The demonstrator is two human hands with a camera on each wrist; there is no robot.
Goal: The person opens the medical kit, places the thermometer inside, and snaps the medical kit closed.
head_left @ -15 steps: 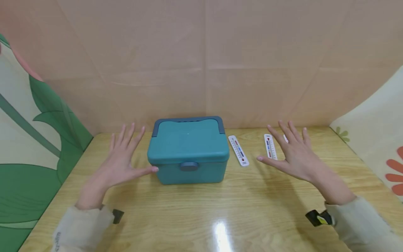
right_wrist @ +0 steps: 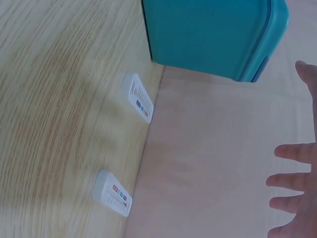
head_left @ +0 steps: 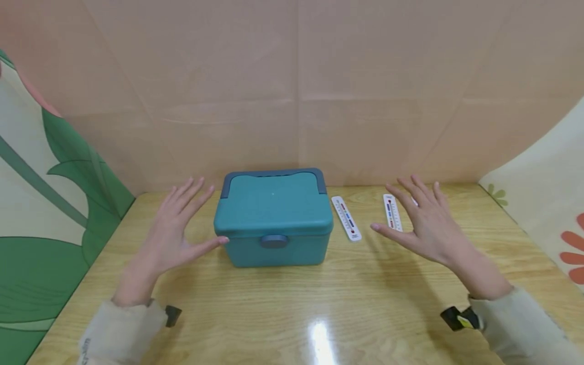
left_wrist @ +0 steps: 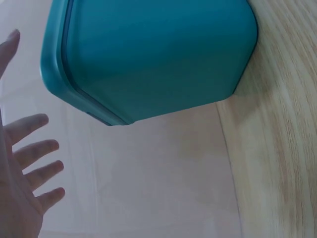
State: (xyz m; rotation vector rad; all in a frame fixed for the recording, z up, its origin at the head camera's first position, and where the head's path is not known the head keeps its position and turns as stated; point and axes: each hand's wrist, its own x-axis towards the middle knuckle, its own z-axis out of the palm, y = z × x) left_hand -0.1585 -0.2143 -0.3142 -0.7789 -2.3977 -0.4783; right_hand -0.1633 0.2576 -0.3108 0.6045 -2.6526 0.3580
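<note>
A teal lidded box with a grey-blue handle and front latch stands closed on the table. My left hand hovers at its left with fingers spread; in the left wrist view the hand is apart from the box. Right of the box lies a white thermometer. A second thermometer lies farther right, partly behind my right hand, which is raised with fingers spread and holds nothing. Behind its fingers shows a sliver of another white thing.
The wooden table ends at a pinkish cloth backdrop. A printed panel with green leaves stands on the left, and a pale floral one on the right.
Both hands have shifted only slightly. The left fingers are drawn a little closer together, and the right hand has moved a touch leftward. The box and thermometers stay put.
</note>
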